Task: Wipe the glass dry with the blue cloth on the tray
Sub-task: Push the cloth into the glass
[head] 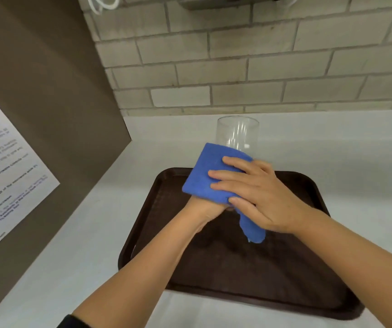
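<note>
A clear drinking glass (237,133) is held above the far end of a dark brown tray (249,268), its open end pointing away from me. The blue cloth (204,176) is wrapped over the glass's lower half, and one end hangs down toward the tray. My right hand (256,192) presses the cloth against the glass with fingers spread across it. My left hand (202,209) grips the base of the glass from below and is mostly hidden under the cloth.
The tray lies on a white counter (95,233) against a pale brick wall (237,67). A brown panel (48,91) with a printed notice (1,174) stands close on the left.
</note>
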Demonstrator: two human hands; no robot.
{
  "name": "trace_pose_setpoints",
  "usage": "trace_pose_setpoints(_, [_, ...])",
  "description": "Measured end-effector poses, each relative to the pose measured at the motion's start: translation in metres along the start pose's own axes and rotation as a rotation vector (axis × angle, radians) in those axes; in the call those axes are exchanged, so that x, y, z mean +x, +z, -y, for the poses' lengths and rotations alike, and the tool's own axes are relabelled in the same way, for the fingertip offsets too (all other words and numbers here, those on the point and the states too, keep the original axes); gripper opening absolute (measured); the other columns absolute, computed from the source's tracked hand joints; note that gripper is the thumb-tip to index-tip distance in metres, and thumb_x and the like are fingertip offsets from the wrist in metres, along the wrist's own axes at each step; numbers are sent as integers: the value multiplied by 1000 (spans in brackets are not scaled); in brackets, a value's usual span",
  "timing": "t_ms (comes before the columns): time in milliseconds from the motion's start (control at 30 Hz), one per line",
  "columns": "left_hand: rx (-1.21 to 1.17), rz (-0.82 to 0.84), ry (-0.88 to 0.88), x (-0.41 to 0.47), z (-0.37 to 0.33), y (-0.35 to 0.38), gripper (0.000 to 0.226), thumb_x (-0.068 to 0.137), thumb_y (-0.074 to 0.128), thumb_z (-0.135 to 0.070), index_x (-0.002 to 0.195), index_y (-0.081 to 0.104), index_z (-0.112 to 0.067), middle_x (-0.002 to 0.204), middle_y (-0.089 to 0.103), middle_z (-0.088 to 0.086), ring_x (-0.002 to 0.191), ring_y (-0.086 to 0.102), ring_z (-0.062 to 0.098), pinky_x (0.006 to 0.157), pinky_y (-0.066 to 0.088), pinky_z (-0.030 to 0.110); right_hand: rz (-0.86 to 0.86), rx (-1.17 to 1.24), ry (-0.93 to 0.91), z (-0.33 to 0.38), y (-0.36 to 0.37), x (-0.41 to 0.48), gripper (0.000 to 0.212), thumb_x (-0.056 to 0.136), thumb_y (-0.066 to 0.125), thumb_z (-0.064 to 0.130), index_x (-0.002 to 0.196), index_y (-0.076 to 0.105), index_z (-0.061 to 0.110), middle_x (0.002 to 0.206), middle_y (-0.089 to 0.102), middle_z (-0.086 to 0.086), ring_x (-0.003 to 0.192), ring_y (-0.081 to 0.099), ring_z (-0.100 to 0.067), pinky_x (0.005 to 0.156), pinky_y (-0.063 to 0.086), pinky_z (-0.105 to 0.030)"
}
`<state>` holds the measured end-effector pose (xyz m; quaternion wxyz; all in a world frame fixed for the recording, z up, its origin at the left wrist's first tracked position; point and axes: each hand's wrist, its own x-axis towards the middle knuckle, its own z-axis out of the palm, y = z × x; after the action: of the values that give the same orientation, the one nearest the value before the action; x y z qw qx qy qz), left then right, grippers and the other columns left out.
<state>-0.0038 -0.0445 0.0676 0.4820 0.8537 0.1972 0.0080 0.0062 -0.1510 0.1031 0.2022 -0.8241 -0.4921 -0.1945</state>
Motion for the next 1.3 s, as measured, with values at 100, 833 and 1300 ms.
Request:
trace_pose_setpoints(100, [-281, 311, 180, 1, -14, -49, 20, 70, 72, -11, 74, 58, -25, 77, 66, -1, 63, 60, 6, 58, 51, 19, -69, -80, 9, -18, -13, 28, 33, 86, 41, 15, 112, 61, 12, 128, 59, -6, 132, 34, -23, 100, 20, -32])
trace_pose_setpoints(833, [-691, 632, 263, 15, -22, -72, 26, 80, 59, 2, 100, 56, -14, 87, 69, 2, 74, 68, 13, 73, 56, 30, -653, 1016, 771, 33, 27, 16, 53, 86, 39, 42, 135, 40, 23, 124, 60, -5, 102, 62, -6, 84, 52, -20])
trace_pose_setpoints(1300, [-630, 753, 213, 17, -14, -71, 49, 68, 64, -7, 116, 52, -8, 88, 69, 4, 75, 68, 13, 67, 57, 26, -576, 1374, 1106, 25, 14, 34, 41, 92, 34, 44, 105, 59, 14, 101, 64, -12, 89, 62, -25, 85, 50, -42])
